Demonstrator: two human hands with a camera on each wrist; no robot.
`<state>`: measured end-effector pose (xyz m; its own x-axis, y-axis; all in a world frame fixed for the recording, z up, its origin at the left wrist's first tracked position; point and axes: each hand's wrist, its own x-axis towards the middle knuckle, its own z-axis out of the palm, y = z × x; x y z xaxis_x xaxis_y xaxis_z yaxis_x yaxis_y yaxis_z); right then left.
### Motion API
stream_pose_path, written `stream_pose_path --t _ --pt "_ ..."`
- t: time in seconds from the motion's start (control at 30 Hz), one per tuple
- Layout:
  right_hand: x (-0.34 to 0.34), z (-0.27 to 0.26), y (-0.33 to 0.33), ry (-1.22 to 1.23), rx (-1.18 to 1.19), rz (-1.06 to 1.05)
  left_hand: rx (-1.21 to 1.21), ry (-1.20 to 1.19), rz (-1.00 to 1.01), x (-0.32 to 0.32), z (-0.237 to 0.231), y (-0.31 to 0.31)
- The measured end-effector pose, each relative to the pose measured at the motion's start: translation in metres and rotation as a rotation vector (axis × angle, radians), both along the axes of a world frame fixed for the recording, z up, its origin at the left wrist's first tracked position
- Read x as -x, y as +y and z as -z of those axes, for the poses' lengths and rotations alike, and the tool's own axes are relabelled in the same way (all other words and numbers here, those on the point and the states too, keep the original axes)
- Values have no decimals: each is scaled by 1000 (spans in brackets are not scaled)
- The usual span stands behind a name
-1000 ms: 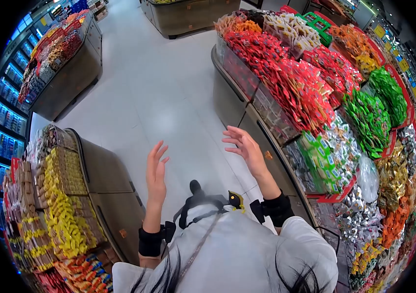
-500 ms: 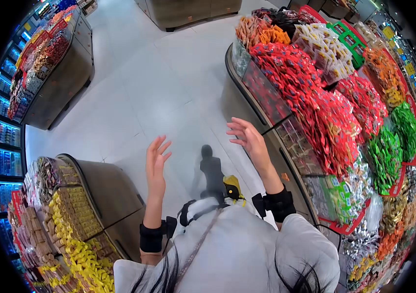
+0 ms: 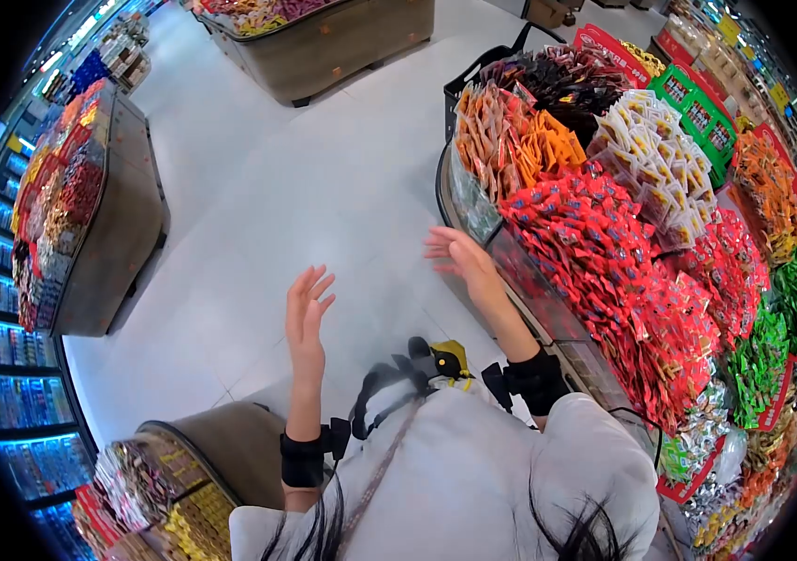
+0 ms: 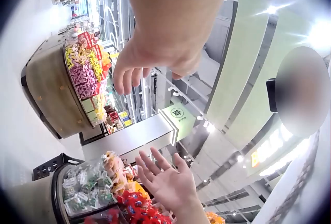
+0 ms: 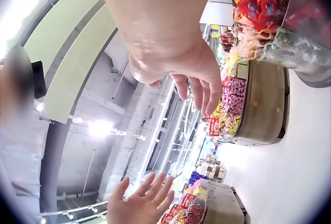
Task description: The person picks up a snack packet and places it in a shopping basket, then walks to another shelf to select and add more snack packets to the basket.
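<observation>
My left hand [image 3: 307,313] is raised over the aisle with nothing in it, its fingers loosely bent. To its right, my right hand [image 3: 469,262] is held up likewise, also holding nothing. Beside the right hand, and nearest to it, stands a bin heaped with red-wrapped packets [image 3: 595,271]. In the left wrist view, the right hand [image 4: 168,182] shows its palm with fingers spread. The left hand [image 5: 139,203] appears with spread fingers at the bottom of the right wrist view. Orange packets [image 3: 548,150] and white packets [image 3: 660,159] lie farther along the bin.
The pale floor [image 3: 230,234] runs ahead between bins. A brown bin [image 3: 239,449] stands close at lower left, another [image 3: 108,224] farther left, and one [image 3: 342,47] across the far end. A green basket [image 3: 695,117] sits at the right bin's back. Lit drink fridges [image 3: 24,402] line the left.
The view has advanced along the aisle: the near left bin has slid down, and more of the right bin's far end shows. Both hands stay raised in much the same pose.
</observation>
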<state>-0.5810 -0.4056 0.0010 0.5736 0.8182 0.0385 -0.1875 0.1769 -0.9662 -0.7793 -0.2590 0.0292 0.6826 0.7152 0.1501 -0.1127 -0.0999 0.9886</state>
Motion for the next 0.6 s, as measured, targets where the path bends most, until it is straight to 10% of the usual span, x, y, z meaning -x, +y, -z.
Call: stream_pose_path --t 0.6 --pt "-148 9 266 54 125 251 -35 108 289 -191 25 332"
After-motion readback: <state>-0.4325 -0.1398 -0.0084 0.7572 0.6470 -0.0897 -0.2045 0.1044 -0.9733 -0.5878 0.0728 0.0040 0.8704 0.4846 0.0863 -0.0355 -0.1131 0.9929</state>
